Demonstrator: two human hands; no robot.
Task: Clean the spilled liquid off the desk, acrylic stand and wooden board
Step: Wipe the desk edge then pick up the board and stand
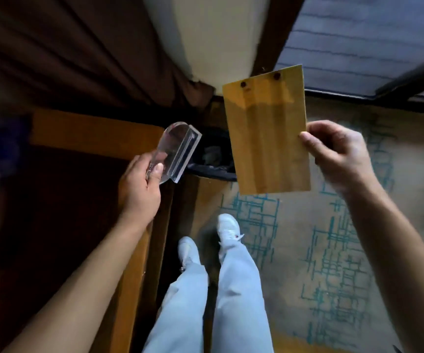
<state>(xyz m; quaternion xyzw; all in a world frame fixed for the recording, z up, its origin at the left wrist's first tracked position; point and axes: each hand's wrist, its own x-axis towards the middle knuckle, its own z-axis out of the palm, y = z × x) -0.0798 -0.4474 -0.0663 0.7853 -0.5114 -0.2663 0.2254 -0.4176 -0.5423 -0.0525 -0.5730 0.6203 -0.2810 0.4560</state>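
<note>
My left hand [139, 184] grips a clear acrylic stand [177, 146] by its lower edge and holds it up beside the desk's right end. My right hand [338, 154] pinches the right edge of a yellowish wooden board [267, 133] with two dark round studs near its top, held upright in the air over the floor. The upper part of the board looks darker than the rest. The wooden desk [91, 131] with a dark top lies at the left, below the stand.
A dark bin [213, 159] with crumpled bits inside sits on the floor between the stand and the board. My legs and white shoes [227, 228] stand on a beige carpet with blue line patterns [333, 263]. Brown curtains [53, 47] hang behind the desk.
</note>
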